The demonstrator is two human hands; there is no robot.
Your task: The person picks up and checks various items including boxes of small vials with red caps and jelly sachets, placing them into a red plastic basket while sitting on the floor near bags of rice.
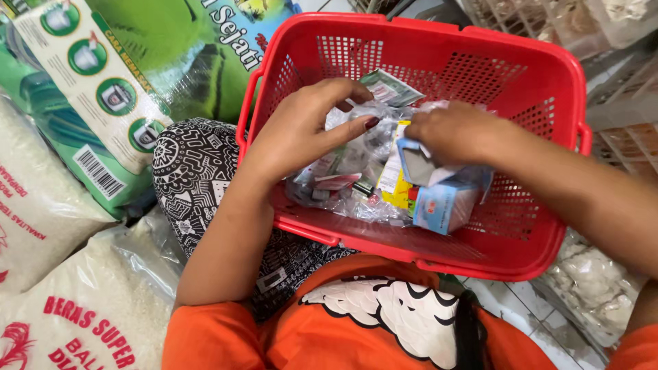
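Note:
A red plastic basket [439, 42] rests on my lap, holding clear plastic bags of small packets [346, 181], a yellow packet [395, 179] and a light blue carton [442, 205]. My left hand [301, 130] reaches into the basket from the left, its fingers pinching the top of a clear bag next to a small green-and-white packet [391, 88]. My right hand [456, 133] comes in from the right and grips crumpled clear plastic above the blue carton. What lies under the hands is hidden.
Large sacks of white rice [41, 205] and a green printed sack [144, 68] are stacked on my left. Wire crates [617, 103] stand at the upper right, and a bag of pale crackers [589, 281] lies below them on the tiled floor.

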